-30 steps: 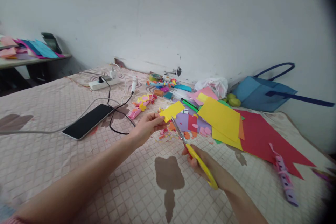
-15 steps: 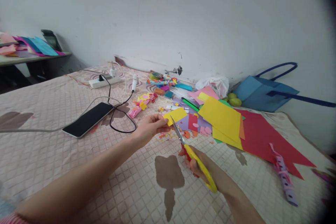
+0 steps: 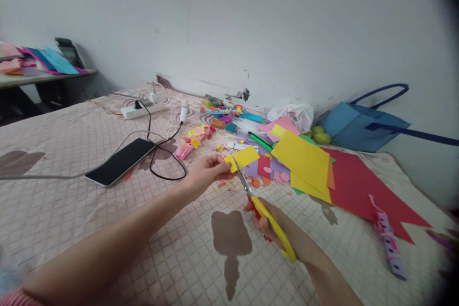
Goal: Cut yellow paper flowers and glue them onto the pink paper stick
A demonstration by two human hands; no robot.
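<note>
The person's left hand [image 3: 205,173] pinches a small yellow rectangular piece of paper [image 3: 243,158] by its near-left corner, thumb on top and fingers underneath, so the piece stands out to the right, lifted a little above the pink quilted bedcover [image 3: 64,186]. The right hand [image 3: 278,232] is wrapped around the handles of a pair of yellow-handled scissors with metal blades [image 3: 258,201]. The blades point up and away, and their tips meet the lower edge of the yellow piece just beside the left thumb. They look nearly closed, though how far the cut reaches cannot be told.

Below the paper, small orange, red and yellow paper scraps [image 3: 229,184] lie scattered on the bedcover. To the right sits a fanned pile of coloured card: a large yellow sheet [image 3: 304,157] on top, a big red sheet with a jagged edge [image 3: 358,184] beneath it, and purple paper with pink cut-outs [image 3: 272,169] at the near-left side. A purple rolled paper strip with punched holes [image 3: 389,239] lies near the right edge.

To the left, a black smartphone [image 3: 120,161] lies face up, with a black cable [image 3: 161,150] looping beside it towards a white power strip [image 3: 138,111]. Against the wall are a white plastic bag [image 3: 292,114], 2 green round fruits [image 3: 319,135] and a blue fabric bag with long handles [image 3: 362,126]. A dark brown leaf-shaped print [image 3: 229,239] marks the bedcover between the 2 forearms.
</note>
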